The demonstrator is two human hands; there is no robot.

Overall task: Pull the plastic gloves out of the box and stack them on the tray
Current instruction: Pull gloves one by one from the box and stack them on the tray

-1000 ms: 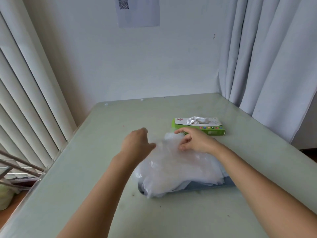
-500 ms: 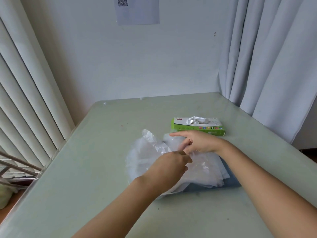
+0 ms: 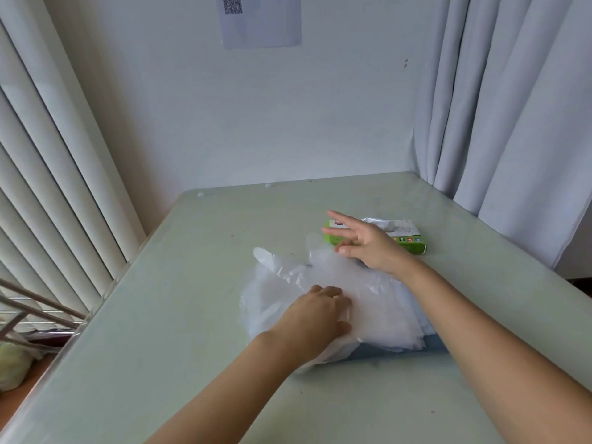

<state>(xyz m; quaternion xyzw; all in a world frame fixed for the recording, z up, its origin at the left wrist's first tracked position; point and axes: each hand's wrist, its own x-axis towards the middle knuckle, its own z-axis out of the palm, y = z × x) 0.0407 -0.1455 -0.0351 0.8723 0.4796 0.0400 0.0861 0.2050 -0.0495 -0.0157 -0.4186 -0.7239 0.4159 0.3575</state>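
**Not much to read here**

Only a QR code [image 3: 232, 4], at the top of a sheet of paper [image 3: 261, 27] stuck on the wall [image 3: 256, 116]. The green box [image 3: 413, 248] has little coloured icons and a red mark, too tiny to make out.

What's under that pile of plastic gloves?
A blue tray, of which only the near edge and right corner show. The pile of gloves and the left hand resting on it cover the rest, so whether anything else lies beneath cannot be seen.

Gloves [image 3: 368, 302] piled on tray [image 3: 400, 353], mid-desk [image 3: 192, 315]. Box [image 3: 407, 240] just behind pile, toward wall. Left hand [image 3: 315, 318] on pile's left part; right hand [image 3: 365, 243] over its far edge.
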